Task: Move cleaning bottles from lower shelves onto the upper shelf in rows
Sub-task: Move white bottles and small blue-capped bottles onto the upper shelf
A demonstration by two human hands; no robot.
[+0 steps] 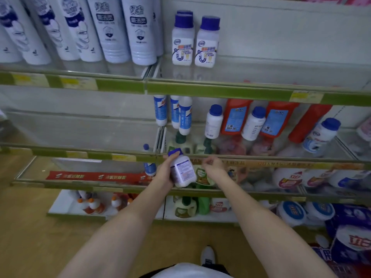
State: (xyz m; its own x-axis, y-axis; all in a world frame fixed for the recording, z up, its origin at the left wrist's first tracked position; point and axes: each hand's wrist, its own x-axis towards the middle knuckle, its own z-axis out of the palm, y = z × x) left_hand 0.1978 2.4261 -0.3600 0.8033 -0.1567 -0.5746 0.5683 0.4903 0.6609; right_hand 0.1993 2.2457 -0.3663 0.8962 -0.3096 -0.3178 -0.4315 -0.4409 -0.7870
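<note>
While gripping white blue-capped bottle (181, 170) in left hand (166, 170) before middle shelf edge (261, 160), kept right hand (212, 164) loosely curled, empty; upper shelf (220, 90) held two matching bottles (195, 42).

Two bottles (195, 42) on upper shelf (251, 91) — tall bottles (112, 31) left

I read 立白 in red on the white tubs (289, 178) and purple packs (353, 240) at lower right, 绿伞 on the tall white bottles (138, 31) up top; smaller labels blurred.
</note>
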